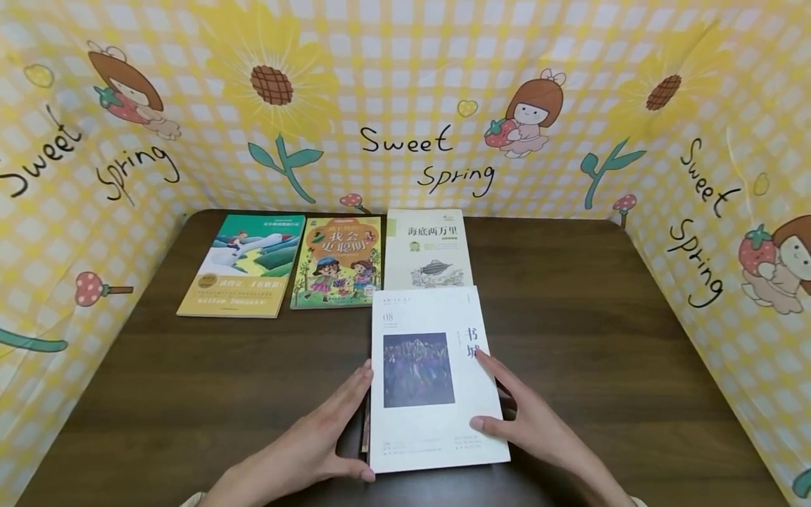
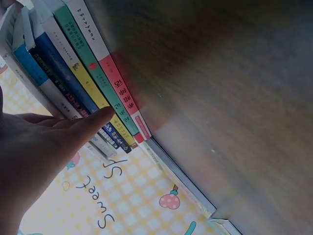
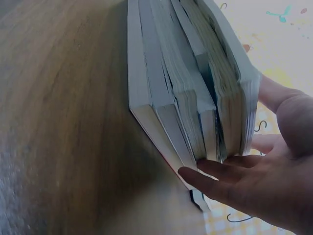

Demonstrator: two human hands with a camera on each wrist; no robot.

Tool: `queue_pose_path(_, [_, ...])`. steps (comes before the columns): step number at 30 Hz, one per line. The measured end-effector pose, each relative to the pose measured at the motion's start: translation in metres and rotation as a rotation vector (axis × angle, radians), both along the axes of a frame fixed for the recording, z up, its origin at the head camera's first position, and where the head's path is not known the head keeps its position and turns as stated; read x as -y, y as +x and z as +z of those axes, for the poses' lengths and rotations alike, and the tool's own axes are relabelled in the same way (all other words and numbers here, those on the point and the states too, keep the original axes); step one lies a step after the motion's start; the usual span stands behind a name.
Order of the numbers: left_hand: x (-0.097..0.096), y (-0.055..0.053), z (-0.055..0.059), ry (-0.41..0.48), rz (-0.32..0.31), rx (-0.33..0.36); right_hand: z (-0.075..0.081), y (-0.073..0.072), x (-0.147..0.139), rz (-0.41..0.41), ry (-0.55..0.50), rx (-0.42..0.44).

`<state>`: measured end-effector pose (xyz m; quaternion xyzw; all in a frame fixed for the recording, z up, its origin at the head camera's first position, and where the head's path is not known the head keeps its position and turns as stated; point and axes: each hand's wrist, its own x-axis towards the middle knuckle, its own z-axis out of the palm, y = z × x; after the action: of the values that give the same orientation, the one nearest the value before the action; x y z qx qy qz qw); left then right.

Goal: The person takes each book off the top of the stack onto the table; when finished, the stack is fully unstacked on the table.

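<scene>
A tall stack of books stands on the table between my two hands, a white book with a dark square picture on top. My left hand lies along the stack's left side, its thumb near the bottom left corner. In the left wrist view one straight digit rests across the stacked spines, which are red, green, yellow and blue. Along the right side is my right hand, with its thumb over the top cover. Its extended fingers touch the page edges in the right wrist view.
Behind the stack lie three books in a row: a green and yellow one, an orange one with cartoon children and a white one, partly covered by the stack. Yellow checked cloth walls the dark wooden table.
</scene>
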<state>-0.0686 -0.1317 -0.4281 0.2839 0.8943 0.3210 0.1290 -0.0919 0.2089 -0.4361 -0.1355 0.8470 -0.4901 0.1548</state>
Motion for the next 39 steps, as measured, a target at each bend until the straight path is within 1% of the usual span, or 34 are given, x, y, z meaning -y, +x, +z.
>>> queue_pose_path(4, [-0.001,0.003,-0.005,-0.002,-0.029,-0.034,-0.001,0.002,-0.004,-0.014,-0.052,0.024])
queue_pose_path(10, [-0.005,0.006,-0.008,-0.034,-0.03,-0.005,-0.003,0.008,-0.009,-0.088,-0.119,0.091])
queue_pose_path(15, [-0.005,0.006,-0.007,-0.082,-0.031,-0.005,-0.001,0.005,-0.018,-0.083,-0.196,0.062])
queue_pose_path(17, [-0.005,0.005,-0.007,-0.099,-0.04,-0.026,0.003,0.003,-0.022,-0.083,-0.223,0.062])
queue_pose_path(20, [-0.004,0.004,-0.006,-0.124,-0.065,-0.072,0.009,0.0,-0.026,-0.106,-0.266,0.125])
queue_pose_path(22, [-0.003,0.003,-0.006,-0.133,-0.079,-0.105,0.013,-0.002,-0.028,-0.13,-0.285,0.19])
queue_pose_path(24, [-0.001,0.004,-0.006,-0.147,-0.088,-0.124,0.017,-0.003,-0.028,-0.15,-0.288,0.238])
queue_pose_path(26, [-0.001,0.004,-0.006,-0.153,-0.093,-0.141,0.02,-0.005,-0.029,-0.167,-0.269,0.254])
queue_pose_path(30, [-0.001,0.002,-0.008,-0.168,-0.103,-0.17,0.025,-0.008,-0.035,-0.177,-0.255,0.25])
queue_pose_path(33, [-0.002,0.001,-0.009,-0.171,-0.108,-0.179,0.028,-0.012,-0.041,-0.172,-0.269,0.251])
queue_pose_path(37, [-0.003,-0.002,-0.009,-0.167,-0.109,-0.162,0.034,-0.018,-0.052,-0.166,-0.283,0.228])
queue_pose_path(39, [-0.003,-0.002,-0.009,-0.168,-0.109,-0.154,0.038,-0.022,-0.057,-0.178,-0.289,0.209])
